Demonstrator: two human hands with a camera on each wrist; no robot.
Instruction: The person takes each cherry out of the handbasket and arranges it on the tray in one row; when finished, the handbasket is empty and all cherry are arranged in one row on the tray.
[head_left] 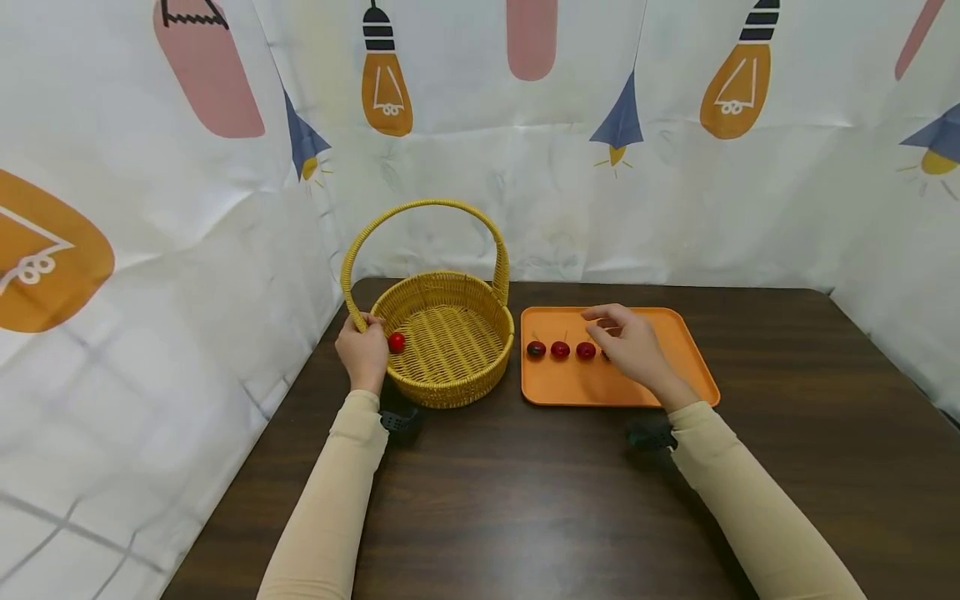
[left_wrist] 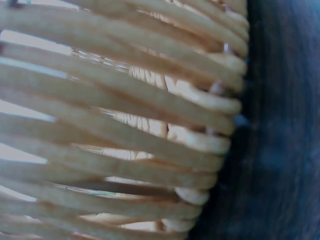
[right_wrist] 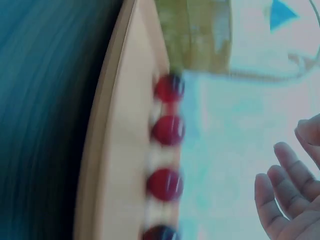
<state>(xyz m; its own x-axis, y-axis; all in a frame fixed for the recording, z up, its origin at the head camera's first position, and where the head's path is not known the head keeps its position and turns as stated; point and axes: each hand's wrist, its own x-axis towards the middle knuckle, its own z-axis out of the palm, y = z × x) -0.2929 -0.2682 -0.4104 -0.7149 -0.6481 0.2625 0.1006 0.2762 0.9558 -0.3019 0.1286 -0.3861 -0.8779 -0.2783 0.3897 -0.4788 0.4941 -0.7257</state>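
Observation:
A yellow woven basket point(head_left: 442, 385) with a tall hoop handle stands at the left of the table. My left hand point(head_left: 363, 353) grips its left side, where the handle meets the rim. Just inside the rim by those fingers lies a small bright red fruit point(head_left: 397, 342). The basket's weave point(left_wrist: 115, 120) fills much of the left wrist view, blurred. Over an orange tray point(head_left: 585, 387) hovers my right hand point(head_left: 633, 346), fingers loosely bent, nothing visible in them. Several dark red cherries point(head_left: 560, 350) line up on the tray, one partly hidden by that hand; the right wrist view shows these cherries point(right_wrist: 166, 184) beside the relaxed fingers.
The dark wooden table point(head_left: 480, 500) carries the basket and the tray side by side, with a narrow gap between them. A white curtain point(head_left: 480, 167) printed with lamps and bulbs hangs behind the table and along both sides.

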